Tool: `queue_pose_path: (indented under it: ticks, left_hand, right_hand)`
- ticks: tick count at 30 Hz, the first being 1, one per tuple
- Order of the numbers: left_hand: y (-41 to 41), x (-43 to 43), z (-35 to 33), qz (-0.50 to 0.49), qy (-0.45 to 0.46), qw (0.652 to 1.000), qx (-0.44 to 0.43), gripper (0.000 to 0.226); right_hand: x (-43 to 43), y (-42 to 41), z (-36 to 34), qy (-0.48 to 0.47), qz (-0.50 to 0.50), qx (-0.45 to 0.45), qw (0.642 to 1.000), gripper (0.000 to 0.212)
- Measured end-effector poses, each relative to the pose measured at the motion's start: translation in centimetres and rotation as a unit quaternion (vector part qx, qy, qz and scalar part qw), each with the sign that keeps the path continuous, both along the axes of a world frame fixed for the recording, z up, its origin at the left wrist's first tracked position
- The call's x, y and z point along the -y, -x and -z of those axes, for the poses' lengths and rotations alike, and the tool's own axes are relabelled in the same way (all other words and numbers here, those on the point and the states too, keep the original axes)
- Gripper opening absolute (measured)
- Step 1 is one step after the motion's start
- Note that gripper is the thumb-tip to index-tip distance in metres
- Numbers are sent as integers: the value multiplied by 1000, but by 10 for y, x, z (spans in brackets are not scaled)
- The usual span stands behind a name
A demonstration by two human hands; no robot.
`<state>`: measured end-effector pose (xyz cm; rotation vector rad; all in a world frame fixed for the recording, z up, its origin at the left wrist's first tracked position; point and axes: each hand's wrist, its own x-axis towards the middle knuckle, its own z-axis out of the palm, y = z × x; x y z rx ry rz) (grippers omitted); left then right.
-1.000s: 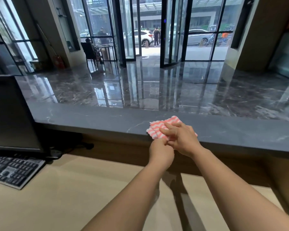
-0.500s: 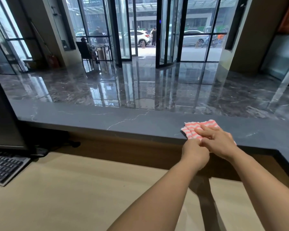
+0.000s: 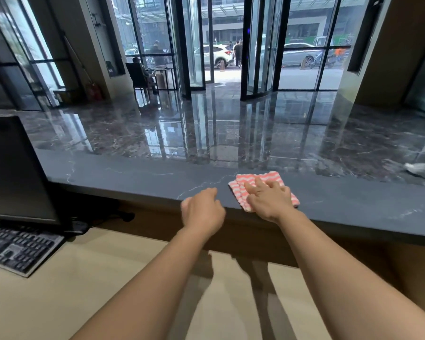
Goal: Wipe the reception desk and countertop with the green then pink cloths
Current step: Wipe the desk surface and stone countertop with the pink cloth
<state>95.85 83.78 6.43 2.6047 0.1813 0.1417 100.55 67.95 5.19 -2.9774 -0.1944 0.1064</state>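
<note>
**Right hand (image 3: 270,200) flat on the pink cloth (image 3: 268,179), left hand (image 3: 203,212) idle beside it**

Fingers spread and nearly straight, the right hand presses down on the cloth rather than gripping it. The cloth lies under the palm and shows past the fingertips toward 12 o'clock. It rests on the dark countertop (image 3: 133,177), close to the near edge. Its long axis seems to run from roughly 11 to 5 o'clock, across the ledge. The left hand hovers at 9 o'clock from the cloth, just beside it but apart, fingers loosely curled on nothing (so the right hand is plainly the working one). Stone stretches away toward both 9 and 3 o'clock, so I judge the next stroke goes sideways along the ledge.

The cloth is folded and thin, with wavy pink and white stripes. The countertop is matt grey stone with pale veins. The lower desk (image 3: 84,278) is smooth and beige, and carries a black monitor (image 3: 15,168) and keyboard (image 3: 17,251) out at 9 o'clock. No green cloth shows.
</note>
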Motion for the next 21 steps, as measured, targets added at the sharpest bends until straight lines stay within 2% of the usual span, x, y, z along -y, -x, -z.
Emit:
queue_pose_path:
  ticks: [2,4,8,14,17,21]
  left_hand:
    - [-4,-22,2,24,-93,995,-9,33]
    - [-7,-36,9,67,-141,988,-20,33]
    - [-13,-53,15,118,-151,981,-30,43]
    - [-17,-57,9,126,-161,978,-46,45]
    - [-15,-50,5,118,-190,973,-46,46]
    - [-12,-44,6,113,-211,970,-41,42]
  right_hand:
    - [-25,-11,2,11,-24,6,1000,50]
    - [-50,-24,4,19,-45,8,999,49]
    - [-96,-48,6,26,-85,1,996,50]
    - [-118,-73,2,11,-107,-35,994,49]
    - [-106,-71,3,7,-81,-46,996,52]
    - [-55,-65,3,14,3,-43,999,55]
